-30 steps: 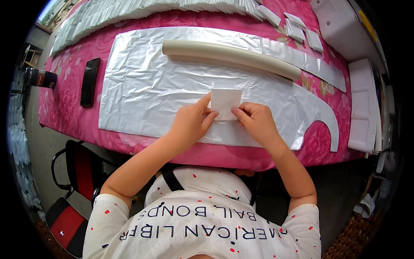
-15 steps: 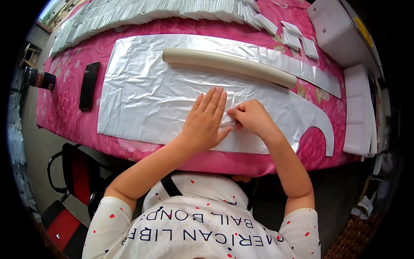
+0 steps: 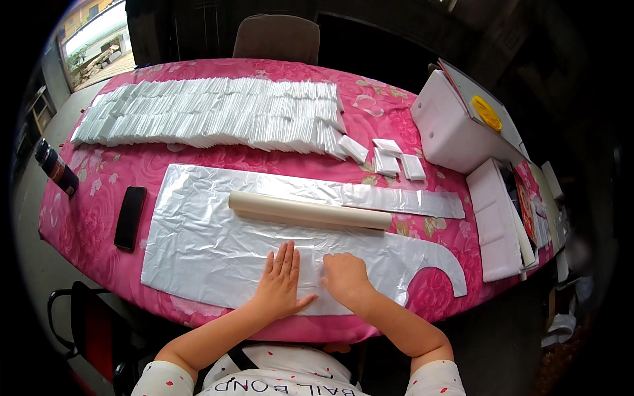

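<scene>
A thin, shiny white plastic sheet (image 3: 191,251) lies spread on the table, with a curved cut-out and narrow strips at its right end. My left hand (image 3: 281,285) rests flat, fingers stretched, along a small folded white plastic piece (image 3: 307,259) on the sheet. Just right of that piece, my right hand (image 3: 345,277) is closed with its knuckles up, touching the plastic. Its fingertips are hidden, so what they hold, if anything, does not show. Beyond both hands a beige tube (image 3: 310,213) lies across the sheet.
Rows of folded white packets (image 3: 218,115) fill the far left, several loose packets (image 3: 386,162) beside them. At left are a black phone (image 3: 130,218) and a dark bottle (image 3: 56,168). White foam boxes (image 3: 492,228) line the right of the pink tablecloth (image 3: 178,158).
The view has tilted up, showing more of the far table. My right hand has gone from a thumb-and-finger pinch to a knuckles-up closed shape. My left hand stays flat.
</scene>
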